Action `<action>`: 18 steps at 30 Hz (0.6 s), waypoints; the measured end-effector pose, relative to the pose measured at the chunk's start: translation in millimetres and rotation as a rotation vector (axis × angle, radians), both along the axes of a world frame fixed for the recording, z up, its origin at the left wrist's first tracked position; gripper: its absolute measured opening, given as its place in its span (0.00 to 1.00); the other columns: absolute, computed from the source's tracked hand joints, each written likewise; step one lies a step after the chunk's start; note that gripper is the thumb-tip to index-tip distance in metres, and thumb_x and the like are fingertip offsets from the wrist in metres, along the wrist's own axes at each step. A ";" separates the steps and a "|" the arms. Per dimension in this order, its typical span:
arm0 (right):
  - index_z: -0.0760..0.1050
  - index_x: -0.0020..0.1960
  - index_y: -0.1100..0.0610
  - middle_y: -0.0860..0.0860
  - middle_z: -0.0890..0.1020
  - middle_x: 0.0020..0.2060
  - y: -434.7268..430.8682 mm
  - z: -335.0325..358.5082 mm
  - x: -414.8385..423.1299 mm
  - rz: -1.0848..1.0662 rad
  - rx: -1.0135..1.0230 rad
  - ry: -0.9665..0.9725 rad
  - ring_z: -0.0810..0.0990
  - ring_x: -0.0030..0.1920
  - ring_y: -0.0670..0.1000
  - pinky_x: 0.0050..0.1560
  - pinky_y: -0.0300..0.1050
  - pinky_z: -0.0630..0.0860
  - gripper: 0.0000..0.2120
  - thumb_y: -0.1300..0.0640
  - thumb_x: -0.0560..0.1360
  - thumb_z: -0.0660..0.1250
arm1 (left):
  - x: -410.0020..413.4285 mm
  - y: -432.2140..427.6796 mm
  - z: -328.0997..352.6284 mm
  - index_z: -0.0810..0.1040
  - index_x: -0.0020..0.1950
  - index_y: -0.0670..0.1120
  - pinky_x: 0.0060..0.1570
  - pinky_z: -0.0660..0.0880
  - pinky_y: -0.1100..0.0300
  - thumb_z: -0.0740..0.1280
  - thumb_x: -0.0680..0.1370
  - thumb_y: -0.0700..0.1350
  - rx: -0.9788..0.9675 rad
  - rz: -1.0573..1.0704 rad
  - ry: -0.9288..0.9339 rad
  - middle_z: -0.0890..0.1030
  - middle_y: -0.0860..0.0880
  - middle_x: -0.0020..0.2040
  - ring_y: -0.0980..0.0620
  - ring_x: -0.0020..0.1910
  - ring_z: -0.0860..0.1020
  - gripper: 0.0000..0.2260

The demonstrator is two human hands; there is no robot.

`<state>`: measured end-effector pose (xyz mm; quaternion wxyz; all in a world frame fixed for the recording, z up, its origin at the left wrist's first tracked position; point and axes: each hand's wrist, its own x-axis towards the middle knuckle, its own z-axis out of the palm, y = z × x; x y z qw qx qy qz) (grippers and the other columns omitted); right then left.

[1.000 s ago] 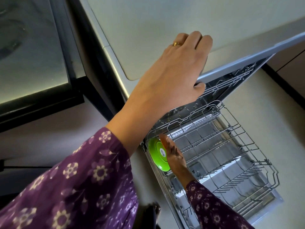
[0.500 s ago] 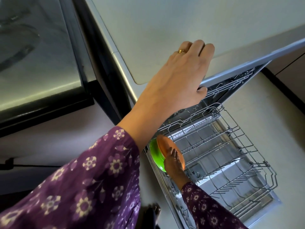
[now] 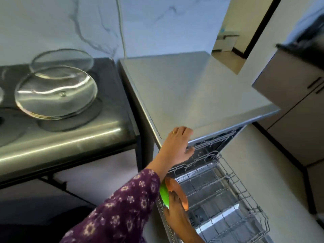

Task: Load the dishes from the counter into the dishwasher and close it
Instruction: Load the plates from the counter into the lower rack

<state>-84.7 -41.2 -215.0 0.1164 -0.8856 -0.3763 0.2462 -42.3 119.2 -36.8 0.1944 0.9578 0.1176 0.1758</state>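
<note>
The dishwasher [image 3: 192,92] stands open with its lower rack [image 3: 233,195] pulled out and the upper rack [image 3: 212,141] just inside. A green plate [image 3: 164,196] stands on edge at the rack's near left corner. My right hand [image 3: 175,213] holds an orange plate [image 3: 178,189] upright right beside the green one, fingers on its rim. My left hand [image 3: 177,146] rests on the front edge of the dishwasher's top, fingers flat on the top and thumb below the edge.
A dark stove [image 3: 73,130] stands at left with a glass lid [image 3: 56,93] and a second glass lid [image 3: 61,61] behind it. Brown cabinets [image 3: 296,120] line the right side. Pale floor lies between them and the rack.
My right hand brought the orange plate into the rack next to the green plate. My left hand stayed on the dishwasher's top edge. The view has lifted and now takes in the stove.
</note>
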 end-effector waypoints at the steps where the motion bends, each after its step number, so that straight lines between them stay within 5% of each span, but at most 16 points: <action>1: 0.45 0.77 0.57 0.52 0.55 0.75 0.8 16.3 -4.3 0.025 0.035 -0.024 0.57 0.74 0.53 0.72 0.44 0.55 0.35 0.55 0.76 0.58 | -16.2 -2.0 -1.1 0.73 0.57 0.41 0.53 0.72 0.50 0.65 0.71 0.46 0.000 0.021 0.010 0.75 0.44 0.53 0.43 0.51 0.73 0.17; 5: 0.68 0.65 0.58 0.55 0.78 0.58 4.7 77.2 -24.3 0.140 0.181 -0.085 0.80 0.56 0.54 0.57 0.39 0.70 0.30 0.53 0.64 0.67 | -112.0 -7.1 13.2 0.73 0.54 0.43 0.53 0.70 0.54 0.59 0.67 0.47 0.006 0.112 0.069 0.76 0.45 0.51 0.43 0.49 0.74 0.17; 9: 0.66 0.67 0.52 0.50 0.73 0.62 27.6 167.1 -68.0 0.265 0.195 -0.051 0.72 0.63 0.50 0.57 0.36 0.64 0.19 0.55 0.76 0.60 | -226.6 -6.0 24.4 0.74 0.52 0.46 0.51 0.66 0.60 0.60 0.67 0.49 -0.024 0.341 0.041 0.76 0.49 0.48 0.47 0.48 0.74 0.17; 18: 0.60 0.72 0.59 0.59 0.74 0.61 133.8 260.3 -195.3 0.494 0.332 0.085 0.74 0.60 0.57 0.59 0.48 0.71 0.26 0.58 0.76 0.62 | -435.7 31.3 52.5 0.75 0.52 0.45 0.51 0.72 0.58 0.64 0.66 0.47 -0.077 0.806 0.049 0.76 0.49 0.48 0.46 0.46 0.75 0.15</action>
